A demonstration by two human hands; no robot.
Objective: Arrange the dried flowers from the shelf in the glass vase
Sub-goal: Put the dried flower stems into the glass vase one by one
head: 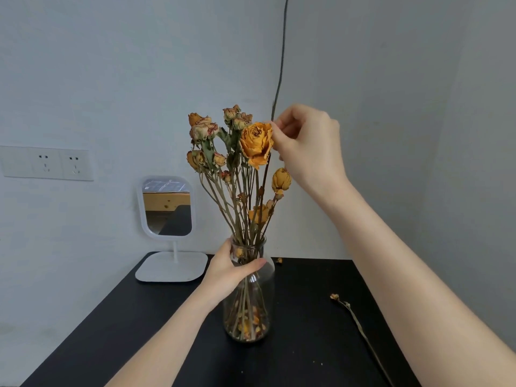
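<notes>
Home; vanity mirror (pixel 167 209), wall sockets (pixel 47 163)

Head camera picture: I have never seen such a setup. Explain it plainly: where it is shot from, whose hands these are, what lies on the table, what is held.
There is no machine here. One camera sits on a person's head and looks forward and down, so both bare arms reach in from below. The left hand has its grip round the neck of a glass vase, which stands on a black table and holds a bunch of dried flowers. The right hand pinches the edge of the big orange flower near the top of the bunch. Also on the table: a white standing mirror at the back left and one loose dried stem on the right.
</notes>
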